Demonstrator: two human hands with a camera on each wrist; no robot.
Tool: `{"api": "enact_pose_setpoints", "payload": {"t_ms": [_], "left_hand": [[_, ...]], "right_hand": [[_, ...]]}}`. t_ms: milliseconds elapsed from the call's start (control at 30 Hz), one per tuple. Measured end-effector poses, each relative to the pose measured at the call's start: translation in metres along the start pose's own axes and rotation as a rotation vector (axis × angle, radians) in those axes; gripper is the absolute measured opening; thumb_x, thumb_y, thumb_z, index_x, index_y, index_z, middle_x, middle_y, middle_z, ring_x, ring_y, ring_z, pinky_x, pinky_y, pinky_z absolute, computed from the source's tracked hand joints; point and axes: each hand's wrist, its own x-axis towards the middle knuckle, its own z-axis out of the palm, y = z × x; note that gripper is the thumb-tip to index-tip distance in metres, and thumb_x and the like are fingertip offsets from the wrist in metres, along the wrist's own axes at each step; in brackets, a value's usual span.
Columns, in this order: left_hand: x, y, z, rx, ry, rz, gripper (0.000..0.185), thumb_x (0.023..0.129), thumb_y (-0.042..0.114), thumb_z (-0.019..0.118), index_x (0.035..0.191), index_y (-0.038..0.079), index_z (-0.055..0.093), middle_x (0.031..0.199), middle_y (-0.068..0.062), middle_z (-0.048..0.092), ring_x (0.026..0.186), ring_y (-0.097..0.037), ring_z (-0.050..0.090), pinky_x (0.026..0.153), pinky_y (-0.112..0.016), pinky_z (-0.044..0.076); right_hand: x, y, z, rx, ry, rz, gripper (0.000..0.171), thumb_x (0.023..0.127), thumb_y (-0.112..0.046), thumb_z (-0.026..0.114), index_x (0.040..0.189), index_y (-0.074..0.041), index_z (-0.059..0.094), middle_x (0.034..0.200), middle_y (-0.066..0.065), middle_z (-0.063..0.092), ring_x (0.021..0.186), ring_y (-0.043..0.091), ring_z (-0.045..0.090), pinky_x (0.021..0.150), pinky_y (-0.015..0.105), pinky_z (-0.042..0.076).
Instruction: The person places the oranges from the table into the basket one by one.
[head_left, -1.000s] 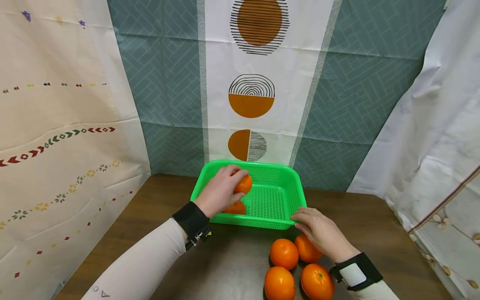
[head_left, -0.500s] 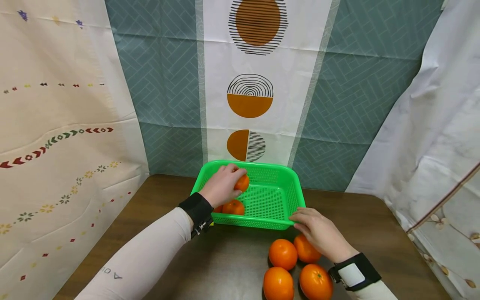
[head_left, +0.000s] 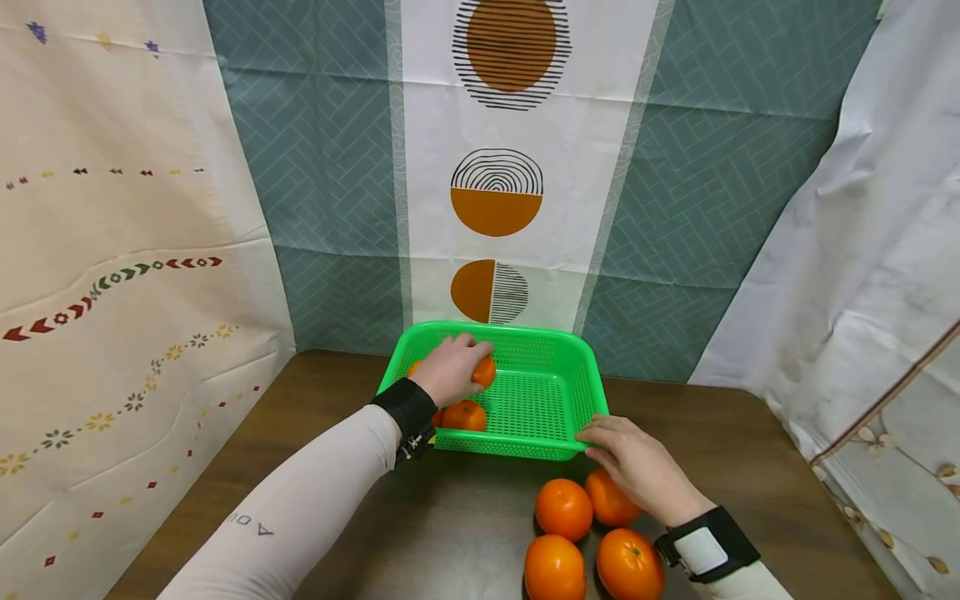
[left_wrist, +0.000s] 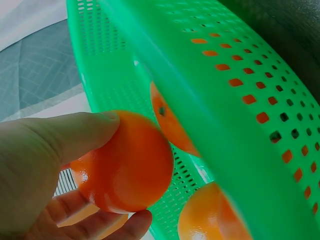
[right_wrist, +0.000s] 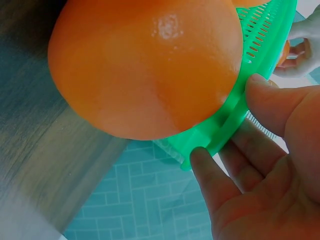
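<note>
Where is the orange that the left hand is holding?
In the head view, the held orange sits in the left hand over the back-left part of the green basket, just above another orange lying inside it.

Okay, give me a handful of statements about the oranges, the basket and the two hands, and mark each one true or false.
1. The left hand holds an orange inside the green basket. True.
2. Two oranges lie on the table outside the basket. False: four oranges lie on the table.
3. The right hand grips the basket's near right corner. True.
4. The basket is blue. False: it is green.
5. The basket is otherwise empty. False: another orange lies in it.
</note>
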Motion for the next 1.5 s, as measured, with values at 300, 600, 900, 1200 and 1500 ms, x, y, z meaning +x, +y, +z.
{"api": "enact_pose_setpoints", "payload": {"t_ms": [300, 600, 900, 1200, 1500], "left_hand": [[0.002, -0.001, 0.006, -0.012, -0.024, -0.007, 0.061, 0.088, 0.022, 0.081, 0.143, 0.013, 0.056, 0.132, -0.017, 0.055, 0.112, -0.037, 0.053, 0.092, -0.044, 0.048], [0.006, -0.005, 0.016, 0.01, -0.042, -0.019, 0.062, 0.086, 0.025, 0.083, 0.142, 0.016, 0.057, 0.129, -0.016, 0.057, 0.11, -0.036, 0.055, 0.092, -0.044, 0.049], [0.01, -0.007, 0.017, 0.021, -0.065, -0.031, 0.062, 0.085, 0.025, 0.084, 0.14, 0.015, 0.057, 0.126, -0.016, 0.059, 0.108, -0.037, 0.056, 0.091, -0.044, 0.049], [0.019, -0.013, 0.032, 0.071, -0.065, -0.022, 0.06, 0.083, 0.028, 0.085, 0.136, 0.017, 0.059, 0.121, -0.013, 0.06, 0.104, -0.035, 0.058, 0.086, -0.042, 0.051], [0.021, -0.01, 0.032, 0.09, -0.087, -0.025, 0.061, 0.085, 0.028, 0.084, 0.139, 0.015, 0.059, 0.121, -0.014, 0.06, 0.104, -0.036, 0.058, 0.086, -0.043, 0.051]], "right_hand": [[0.001, 0.0, 0.0, -0.002, -0.007, 0.015, 0.027, 0.087, -0.007, 0.078, 0.113, -0.013, 0.075, 0.123, 0.005, 0.066, 0.124, 0.03, 0.058, 0.098, 0.048, 0.05], [-0.001, -0.001, 0.002, -0.004, 0.0, 0.01, 0.027, 0.087, -0.007, 0.079, 0.113, -0.013, 0.075, 0.122, 0.007, 0.067, 0.124, 0.028, 0.058, 0.098, 0.047, 0.05], [-0.001, -0.001, 0.002, -0.004, 0.007, 0.009, 0.026, 0.087, -0.008, 0.078, 0.113, -0.013, 0.075, 0.123, 0.006, 0.067, 0.125, 0.029, 0.058, 0.098, 0.048, 0.05], [-0.001, 0.0, 0.001, 0.005, 0.0, 0.027, 0.026, 0.088, -0.009, 0.078, 0.113, -0.014, 0.075, 0.122, 0.005, 0.068, 0.125, 0.029, 0.058, 0.097, 0.048, 0.05], [-0.001, -0.002, 0.001, 0.013, 0.011, 0.03, 0.027, 0.087, -0.007, 0.079, 0.113, -0.013, 0.075, 0.122, 0.005, 0.068, 0.124, 0.029, 0.058, 0.097, 0.049, 0.05]]}}
